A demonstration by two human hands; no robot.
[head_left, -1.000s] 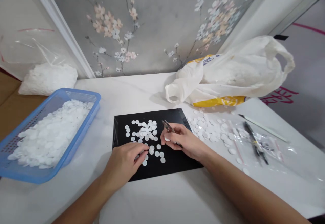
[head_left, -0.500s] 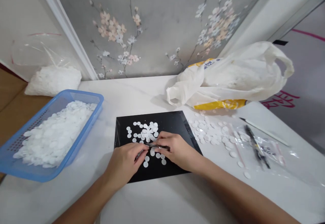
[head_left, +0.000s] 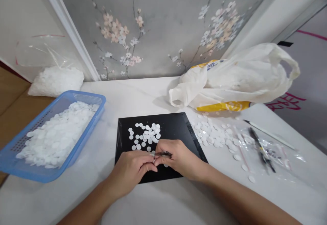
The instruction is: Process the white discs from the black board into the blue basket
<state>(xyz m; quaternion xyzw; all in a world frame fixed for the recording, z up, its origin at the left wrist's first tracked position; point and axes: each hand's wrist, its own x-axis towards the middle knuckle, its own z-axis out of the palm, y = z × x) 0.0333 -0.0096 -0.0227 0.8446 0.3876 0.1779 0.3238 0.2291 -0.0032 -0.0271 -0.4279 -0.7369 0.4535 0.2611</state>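
Observation:
My left hand [head_left: 135,169] is closed, thumb and forefinger pinching what looks like a small white disc [head_left: 154,161], mostly hidden by the fingers. Meeting it at the fingertips is my right hand [head_left: 176,157], closed around slim, dark metal tweezers [head_left: 165,154] whose tip points left to the pinch. Both hands are over the near part of a black board [head_left: 171,124]. On the board, beyond my fingers, lies a loose cluster of round white discs [head_left: 150,133]. A few discs are partly covered by my hands.
At the left stands a blue plastic basket [head_left: 100,106] heaped with white discs [head_left: 63,133]. Behind it sits a clear bag of white pieces [head_left: 56,80]. More discs [head_left: 212,133] are scattered right of the board, near a white carrier bag [head_left: 235,78], a black tool [head_left: 260,148] and a white pen-like stick [head_left: 270,134].
Both hands have come slightly nearer to me and closer together, the left moving right. The tweezers' tip is now tucked between the fingertips. The view has shifted a little.

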